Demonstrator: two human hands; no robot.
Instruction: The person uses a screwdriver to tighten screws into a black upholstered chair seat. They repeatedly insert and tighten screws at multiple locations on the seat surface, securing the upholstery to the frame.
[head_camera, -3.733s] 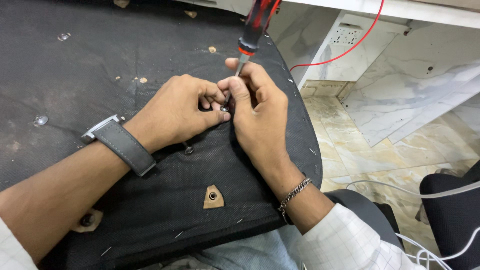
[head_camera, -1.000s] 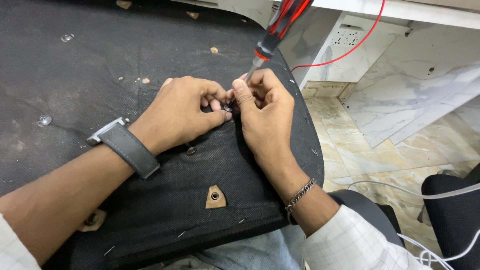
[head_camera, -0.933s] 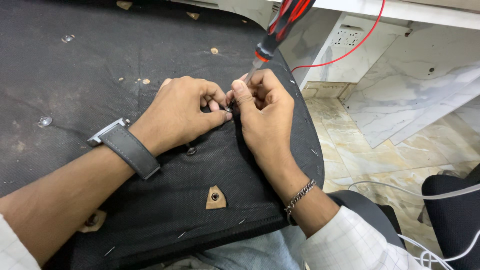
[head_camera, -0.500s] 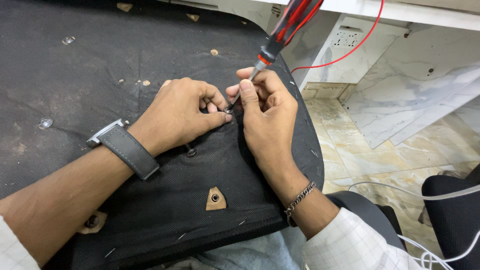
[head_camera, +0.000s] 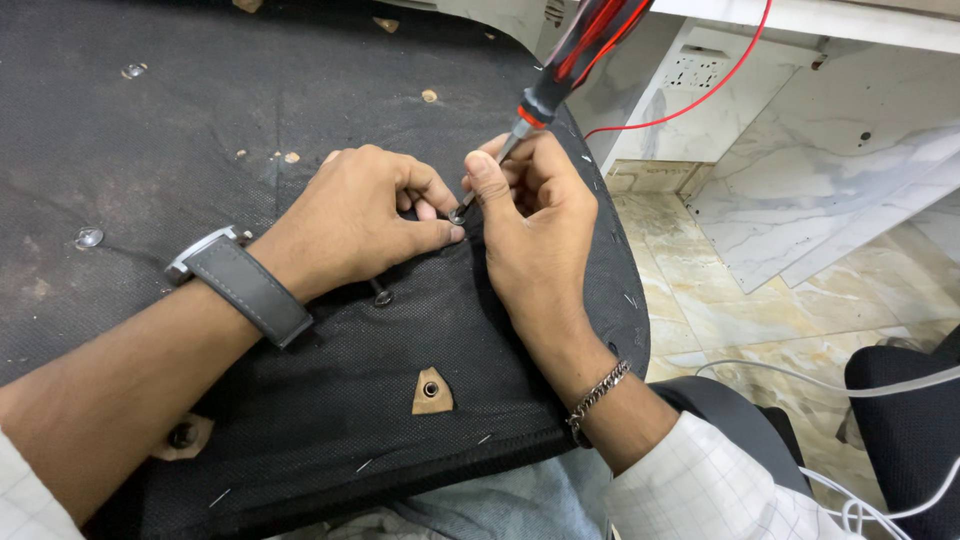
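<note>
1. The left hand (head_camera: 365, 215) is curling shut, pinching a small metal washer (head_camera: 457, 214) on the black fabric panel (head_camera: 200, 120).
2. The right hand (head_camera: 535, 225) is gripping the screwdriver (head_camera: 560, 70), which is leaning further right than before, its tip staying at the washer.

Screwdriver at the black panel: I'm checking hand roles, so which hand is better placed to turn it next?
Probably the right hand: it already grips the screwdriver by its shaft. The left hand pinches at the tip on the black panel, likelier steadying it.
</note>
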